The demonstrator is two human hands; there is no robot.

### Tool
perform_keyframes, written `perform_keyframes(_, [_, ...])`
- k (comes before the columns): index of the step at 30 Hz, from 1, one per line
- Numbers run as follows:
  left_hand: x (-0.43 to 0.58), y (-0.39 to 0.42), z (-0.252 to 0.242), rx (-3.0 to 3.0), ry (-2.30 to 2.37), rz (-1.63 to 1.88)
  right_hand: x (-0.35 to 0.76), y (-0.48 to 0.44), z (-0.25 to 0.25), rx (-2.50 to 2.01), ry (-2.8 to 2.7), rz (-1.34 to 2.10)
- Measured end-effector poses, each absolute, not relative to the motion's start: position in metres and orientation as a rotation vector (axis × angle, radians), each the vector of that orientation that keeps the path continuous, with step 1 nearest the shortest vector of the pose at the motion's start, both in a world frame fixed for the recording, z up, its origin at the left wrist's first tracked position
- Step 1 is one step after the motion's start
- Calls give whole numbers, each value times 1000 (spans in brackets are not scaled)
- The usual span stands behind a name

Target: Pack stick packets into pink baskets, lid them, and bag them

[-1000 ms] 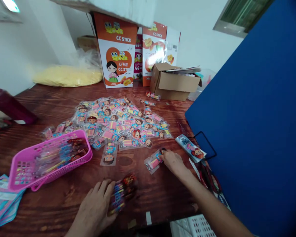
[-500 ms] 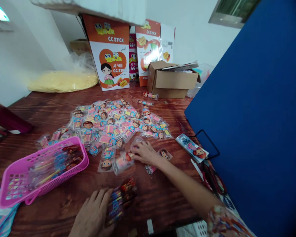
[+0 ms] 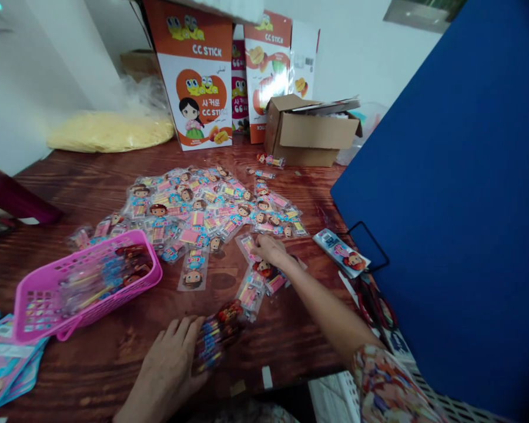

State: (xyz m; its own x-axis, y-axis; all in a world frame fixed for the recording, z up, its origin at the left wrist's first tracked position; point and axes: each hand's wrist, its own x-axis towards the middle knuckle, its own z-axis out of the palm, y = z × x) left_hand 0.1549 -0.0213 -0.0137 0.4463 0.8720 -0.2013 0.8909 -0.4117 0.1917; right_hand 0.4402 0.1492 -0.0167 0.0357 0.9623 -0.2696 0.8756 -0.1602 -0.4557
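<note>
At the front of the table my left hand [image 3: 170, 358] is closed around a stack of clear picture packets [image 3: 218, 335], its fingers along the left side. My right hand [image 3: 271, 249] reaches farther out, its fingers bent onto the edge of a single packet [image 3: 247, 245]. Just below that hand, a packet with a red-haired figure [image 3: 252, 288] overlaps others partly hidden by the wrist. Beyond spreads a large heap of similar packets [image 3: 198, 205]. One packet [image 3: 193, 270] lies apart, left of my right hand.
A pink basket [image 3: 88, 320] with more packets stands at left, near blue-pink cards [image 3: 13, 364]. To the right are a packet bundle [image 3: 341, 252], scissors [image 3: 377, 308] and a tall blue panel [image 3: 449, 205]. Cartons [image 3: 315, 138] and a yellow bag [image 3: 110, 132] line the back.
My right hand has let go of the red-haired packet, now lying nearer the stack, and has moved slightly right and up to another packet. My left hand still holds the stack.
</note>
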Motion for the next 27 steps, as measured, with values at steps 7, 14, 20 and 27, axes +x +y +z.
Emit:
perform_keyframes(7, [155, -22, -13, 2436, 1530, -88, 496, 136, -7, -1897, -1648, 929])
perform_keyframes(14, [156, -23, -10, 2440, 1510, -78, 536, 87, 0, -1663, -1493, 1091])
perform_keyframes(20, [154, -22, -12, 2454, 1496, -89, 550, 56, 2, -1678, -1994, 1176])
perform_keyframes(27, [156, -22, -9, 2467, 1498, -135, 511, 69, 9, -1811, -2772, 552])
